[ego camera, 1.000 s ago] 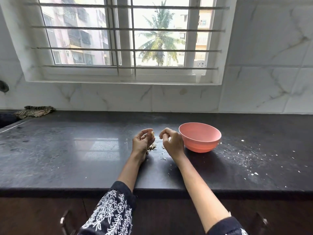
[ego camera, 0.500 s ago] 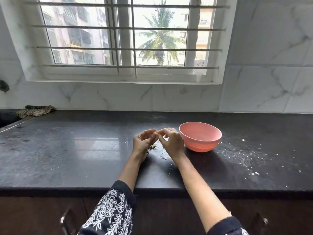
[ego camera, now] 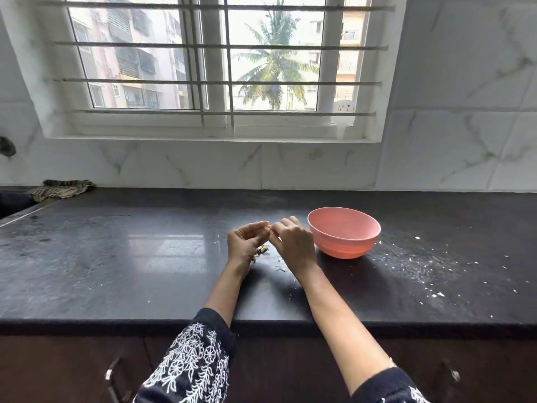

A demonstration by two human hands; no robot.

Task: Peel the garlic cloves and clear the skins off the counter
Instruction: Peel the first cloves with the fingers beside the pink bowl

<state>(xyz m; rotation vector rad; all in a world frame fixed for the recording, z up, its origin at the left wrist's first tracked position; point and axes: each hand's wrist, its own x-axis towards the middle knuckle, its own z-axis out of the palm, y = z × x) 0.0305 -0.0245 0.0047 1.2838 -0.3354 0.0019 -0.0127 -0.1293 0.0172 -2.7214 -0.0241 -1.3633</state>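
I judged the garlic clove (ego camera: pixel 268 227), pinched between left hand (ego camera: pixel 246 242) and right hand (ego camera: pixel 293 242), light, firm and papery-skinned, best nipped at its tip.

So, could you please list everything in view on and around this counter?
bowl: one, pink, on the counter right of the hands.
skins: small pile, pale, on the counter between the wrists.
flakes: many, white, scattered right of the bowl.
cloth: one, striped brown, far left by the wall.
counter: one, black.
window: one, white frame, barred, above the counter.
left hand: fingers curled, meeting the right at a small item too small to identify.
right hand: same, beside the bowl.
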